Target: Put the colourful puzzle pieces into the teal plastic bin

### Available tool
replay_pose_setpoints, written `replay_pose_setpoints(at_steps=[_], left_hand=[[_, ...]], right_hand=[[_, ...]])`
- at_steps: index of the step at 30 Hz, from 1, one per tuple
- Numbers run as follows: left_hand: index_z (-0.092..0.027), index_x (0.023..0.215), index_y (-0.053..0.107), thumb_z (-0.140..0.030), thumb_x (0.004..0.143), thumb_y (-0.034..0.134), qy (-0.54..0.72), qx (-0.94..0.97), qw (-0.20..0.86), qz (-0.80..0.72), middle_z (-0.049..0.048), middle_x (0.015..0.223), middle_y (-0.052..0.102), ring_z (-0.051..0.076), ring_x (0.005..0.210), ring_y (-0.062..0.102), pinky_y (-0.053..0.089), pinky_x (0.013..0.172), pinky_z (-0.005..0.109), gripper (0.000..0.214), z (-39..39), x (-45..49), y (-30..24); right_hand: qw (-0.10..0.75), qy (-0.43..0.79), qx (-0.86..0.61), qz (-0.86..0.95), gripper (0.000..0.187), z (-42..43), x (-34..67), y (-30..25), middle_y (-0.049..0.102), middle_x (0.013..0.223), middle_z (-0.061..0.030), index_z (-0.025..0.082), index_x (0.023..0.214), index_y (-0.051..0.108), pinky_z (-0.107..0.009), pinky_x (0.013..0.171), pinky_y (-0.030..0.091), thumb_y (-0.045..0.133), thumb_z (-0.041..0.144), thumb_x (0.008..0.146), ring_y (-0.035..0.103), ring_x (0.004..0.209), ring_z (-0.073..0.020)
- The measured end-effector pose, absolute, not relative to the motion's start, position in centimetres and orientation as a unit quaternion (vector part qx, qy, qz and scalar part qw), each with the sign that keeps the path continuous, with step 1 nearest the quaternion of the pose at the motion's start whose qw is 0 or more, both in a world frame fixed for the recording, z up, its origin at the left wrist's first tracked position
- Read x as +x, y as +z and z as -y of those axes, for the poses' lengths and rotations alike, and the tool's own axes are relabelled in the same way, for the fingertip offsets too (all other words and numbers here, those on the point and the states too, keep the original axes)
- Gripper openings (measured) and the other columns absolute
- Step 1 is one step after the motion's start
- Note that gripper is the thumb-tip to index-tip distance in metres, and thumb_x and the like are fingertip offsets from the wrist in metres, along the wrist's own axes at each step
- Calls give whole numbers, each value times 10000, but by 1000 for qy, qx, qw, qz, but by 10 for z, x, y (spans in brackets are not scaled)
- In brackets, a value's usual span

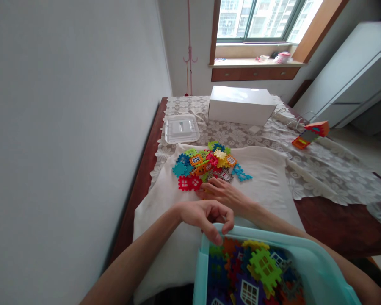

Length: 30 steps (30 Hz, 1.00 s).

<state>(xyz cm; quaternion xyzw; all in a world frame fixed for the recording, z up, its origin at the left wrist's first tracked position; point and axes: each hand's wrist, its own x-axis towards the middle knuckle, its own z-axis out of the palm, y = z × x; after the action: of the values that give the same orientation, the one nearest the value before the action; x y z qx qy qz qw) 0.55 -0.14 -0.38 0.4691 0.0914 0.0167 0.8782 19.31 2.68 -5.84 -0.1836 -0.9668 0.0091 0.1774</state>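
Observation:
My left hand (208, 215) grips the corner rim of a light teal plastic bin (257, 234), thumb over the inner side and fingers curled. The bin is tilted towards me, with several toothed plastic building blocks inside, among them a green window piece (266, 267) and a purple one (248, 290). Beyond the bin, my right hand (224, 195) rests at the near edge of a pile of colourful building blocks (206, 163), fingers stretched out beside a red window block (189, 183). Its fingertips partly hide behind the hand and the blocks.
The pile lies on a white cloth (260, 169). Behind it are a clear plastic lid (182, 128) and a white box (241, 106) on a floral tablecloth (238, 136). An assembled block piece (310, 134) stands at right. A wall (82, 106) borders the table's left.

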Motion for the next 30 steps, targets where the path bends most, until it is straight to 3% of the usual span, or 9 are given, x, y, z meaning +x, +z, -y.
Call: replay_pose_setpoints(at_steps=[5, 10, 13, 17, 21, 25, 30], left_hand=[[-176, 845, 650, -277, 573, 1081, 23, 480, 873, -81, -74, 654, 600, 61, 488, 465, 351, 420, 185, 519, 1, 6, -4], [-178, 842, 649, -290, 560, 1085, 19, 478, 874, -86, -85, 639, 581, 57, 482, 451, 340, 421, 187, 531, 0, 6, -3], [-178, 850, 650, -306, 580, 1078, 14, 484, 870, -91, -81, 635, 577, 58, 483, 433, 317, 424, 198, 522, 0, 5, -1], [-179, 842, 646, -337, 599, 1070, 18, 499, 860, -100, -71, 656, 574, 64, 521, 432, 315, 462, 212, 513, 0, 4, 0], [-183, 832, 637, -370, 582, 1073, 15, 494, 862, -111, -64, 681, 600, 67, 529, 456, 315, 473, 225, 536, 1, 4, -1], [-185, 831, 635, -370, 577, 1074, 12, 495, 861, -118, -66, 680, 595, 67, 536, 454, 303, 471, 231, 540, 1, 4, -1], [-185, 838, 635, -368, 587, 1070, 11, 497, 860, -115, -69, 671, 587, 63, 520, 434, 280, 462, 237, 535, 1, 4, 0]], right_hand=[[178, 18, -171, 969, 166, -26, 192, -61, 725, 1201, -96, 210, 1191, 730, -411, 887, 577, 677, 269, 1045, 595, 1081, -270], [246, 53, -95, 963, 173, -30, 196, -63, 743, 1151, -88, 187, 1120, 747, -389, 942, 585, 649, 323, 1076, 610, 1124, -253], [311, 28, -102, 944, 191, -32, 202, -62, 734, 1175, -107, 198, 1186, 732, -413, 969, 585, 583, 284, 1104, 627, 1168, -260], [365, 21, -221, 904, 288, -40, 207, -57, 710, 1230, -130, 233, 1308, 698, -481, 1015, 588, 677, 382, 1062, 639, 1195, -296], [307, 21, -323, 895, 373, -47, 206, -56, 682, 1332, -155, 255, 1384, 684, -553, 1079, 566, 685, 425, 1052, 611, 1272, -335], [255, 36, -333, 907, 489, -48, 205, -60, 674, 1399, -166, 240, 1437, 653, -568, 1076, 569, 733, 472, 1014, 595, 1290, -360], [278, 59, -292, 913, 365, -49, 209, -63, 716, 1317, -143, 231, 1335, 673, -524, 999, 586, 713, 431, 1033, 644, 1168, -327]])
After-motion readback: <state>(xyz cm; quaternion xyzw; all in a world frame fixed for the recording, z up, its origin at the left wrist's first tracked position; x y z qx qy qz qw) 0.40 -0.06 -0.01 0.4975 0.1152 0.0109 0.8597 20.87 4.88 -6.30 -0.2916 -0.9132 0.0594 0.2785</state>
